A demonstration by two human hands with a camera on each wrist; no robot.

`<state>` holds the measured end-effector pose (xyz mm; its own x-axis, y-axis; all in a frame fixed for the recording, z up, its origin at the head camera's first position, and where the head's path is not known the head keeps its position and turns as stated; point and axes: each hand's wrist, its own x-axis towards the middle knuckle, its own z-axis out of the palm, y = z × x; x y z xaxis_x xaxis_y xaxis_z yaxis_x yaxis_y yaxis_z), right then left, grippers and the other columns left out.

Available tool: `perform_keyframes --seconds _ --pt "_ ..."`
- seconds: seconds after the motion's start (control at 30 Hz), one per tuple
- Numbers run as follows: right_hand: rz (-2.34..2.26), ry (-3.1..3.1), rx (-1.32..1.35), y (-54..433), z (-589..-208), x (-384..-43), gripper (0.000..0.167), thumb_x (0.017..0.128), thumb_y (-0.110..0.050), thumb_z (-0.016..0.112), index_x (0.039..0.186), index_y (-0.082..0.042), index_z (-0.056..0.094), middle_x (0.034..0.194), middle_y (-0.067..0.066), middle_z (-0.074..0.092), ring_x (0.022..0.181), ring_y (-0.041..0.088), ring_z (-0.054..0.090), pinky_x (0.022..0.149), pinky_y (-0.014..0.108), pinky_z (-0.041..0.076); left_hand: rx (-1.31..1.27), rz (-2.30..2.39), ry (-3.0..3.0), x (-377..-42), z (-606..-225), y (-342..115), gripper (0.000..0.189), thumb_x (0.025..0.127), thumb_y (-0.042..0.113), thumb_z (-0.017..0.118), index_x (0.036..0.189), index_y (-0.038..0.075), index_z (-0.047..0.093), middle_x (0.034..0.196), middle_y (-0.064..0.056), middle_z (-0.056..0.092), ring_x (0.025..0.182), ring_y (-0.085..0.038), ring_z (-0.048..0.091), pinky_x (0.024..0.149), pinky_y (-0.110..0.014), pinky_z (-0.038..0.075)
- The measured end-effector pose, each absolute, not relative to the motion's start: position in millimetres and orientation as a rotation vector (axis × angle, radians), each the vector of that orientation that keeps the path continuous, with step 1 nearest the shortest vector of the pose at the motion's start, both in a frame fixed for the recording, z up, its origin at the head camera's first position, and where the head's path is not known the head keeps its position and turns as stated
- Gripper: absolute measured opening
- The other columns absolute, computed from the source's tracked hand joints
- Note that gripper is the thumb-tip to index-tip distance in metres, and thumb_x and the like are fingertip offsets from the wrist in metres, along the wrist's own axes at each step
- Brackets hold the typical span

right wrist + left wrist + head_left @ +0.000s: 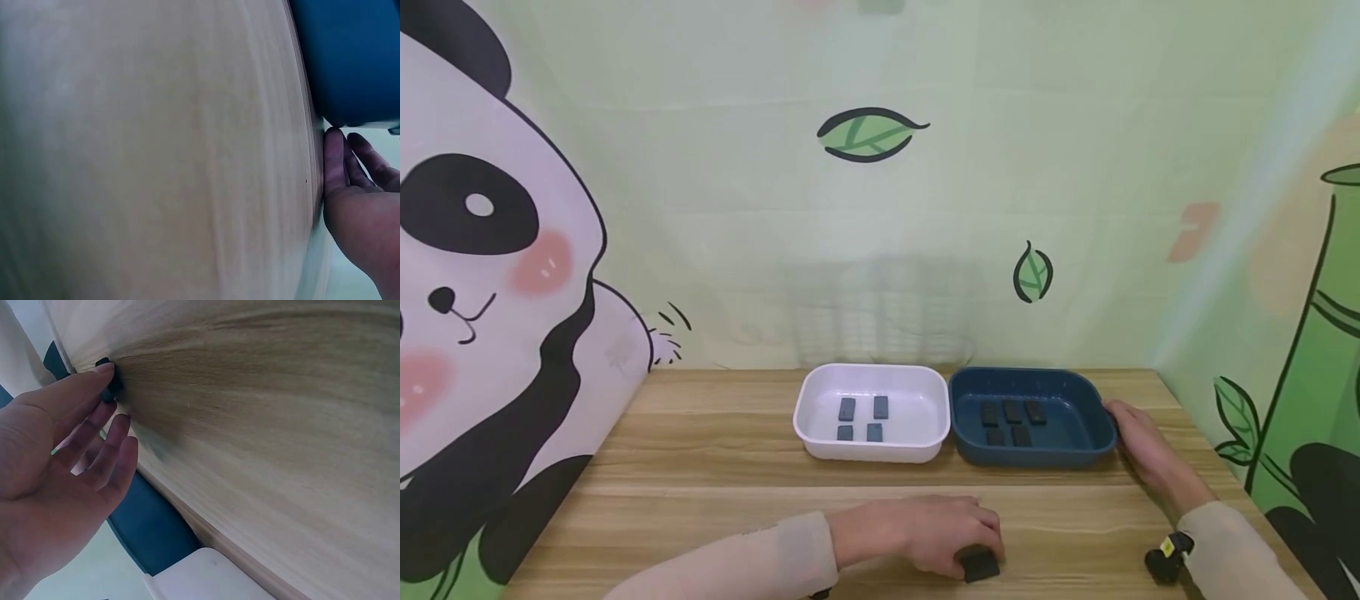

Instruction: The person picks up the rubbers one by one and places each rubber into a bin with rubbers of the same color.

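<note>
My left hand (934, 532), low over the front of the table, pinches a small dark rectangular block (980, 566). In the left wrist view the thumb and index finger grip this block (112, 387) close to the wood, while the other fingers curve loosely. My right hand (1146, 446) is at the right end of the dark blue tray (1037, 457); the right wrist view has its fairly straight fingertips right at the tray wall (353, 69). Several dark blocks (1012, 412) lie in the blue tray. The white tray (872, 452) beside it holds several similar blocks (881, 407).
Both trays stand side by side at the back of the wooden table (715, 467). Behind them hangs a pale green cloth backdrop (715, 183) with a panda, leaves and bamboo printed on it.
</note>
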<state>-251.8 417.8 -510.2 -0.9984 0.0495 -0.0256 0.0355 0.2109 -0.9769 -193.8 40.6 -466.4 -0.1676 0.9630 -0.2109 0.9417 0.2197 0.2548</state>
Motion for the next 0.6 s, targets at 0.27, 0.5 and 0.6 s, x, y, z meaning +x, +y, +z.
perform_keyframes --seconds 0.27,0.5,0.6 --pt "2.042 -2.369 -0.110 418.1 -507.2 -250.4 0.029 0.115 -0.028 0.043 0.105 -0.014 0.066 0.093 -0.013 0.062 0.088 0.001 0.057 0.079 0.017 0.051 1.794 0.167 2.211 -199.3 -457.8 45.6 0.042 0.092 0.027 0.086 0.131 0.019 0.074 0.125 0.007 0.065 0.112 0.001 0.056 0.098 -0.007 0.040" --pt "2.027 -2.380 -0.130 418.4 -508.1 -251.0 0.028 0.115 -0.028 0.043 0.107 -0.012 0.065 0.094 -0.013 0.061 0.090 0.001 0.057 0.081 0.017 0.051 1.800 0.304 2.388 -213.7 -431.2 57.3 0.044 0.095 0.045 0.079 0.130 0.018 0.075 0.118 0.008 0.068 0.107 0.001 0.061 0.093 -0.010 0.046" --pt "1.998 -2.412 -0.140 418.5 -509.1 -252.7 0.031 0.115 -0.028 0.042 0.113 -0.007 0.064 0.098 -0.012 0.061 0.093 0.001 0.056 0.083 0.016 0.050 1.755 0.404 2.462 -224.7 -424.2 65.6 0.046 0.095 0.048 0.078 0.129 0.018 0.075 0.117 0.007 0.067 0.107 -0.002 0.063 0.091 -0.009 0.047"
